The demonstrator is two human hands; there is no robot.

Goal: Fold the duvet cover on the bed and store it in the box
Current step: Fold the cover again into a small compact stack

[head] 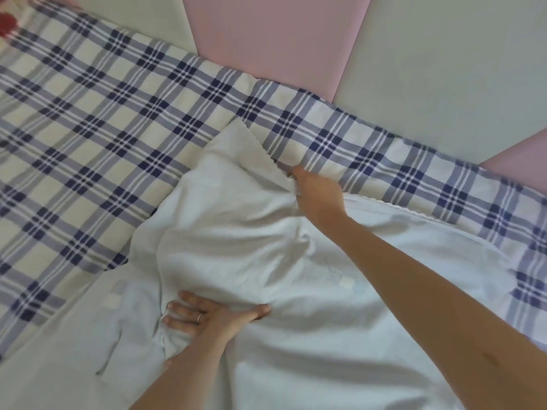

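A pale white duvet cover [236, 232] lies rumpled across the bed, one corner pointing up toward the wall. My left hand [204, 316] presses flat on it near the lower middle, fingers spread, a ring on one finger. My right hand [316, 193] reaches far forward and pinches the cover's upper edge where it meets the checked fabric. No box is in view.
A blue and cream checked sheet [88, 143] covers the bed to the left and along the far edge. Behind it stands a padded wall of pink [275, 39] and pale green panels [444, 69]. Something red [6, 25] shows at the top left corner.
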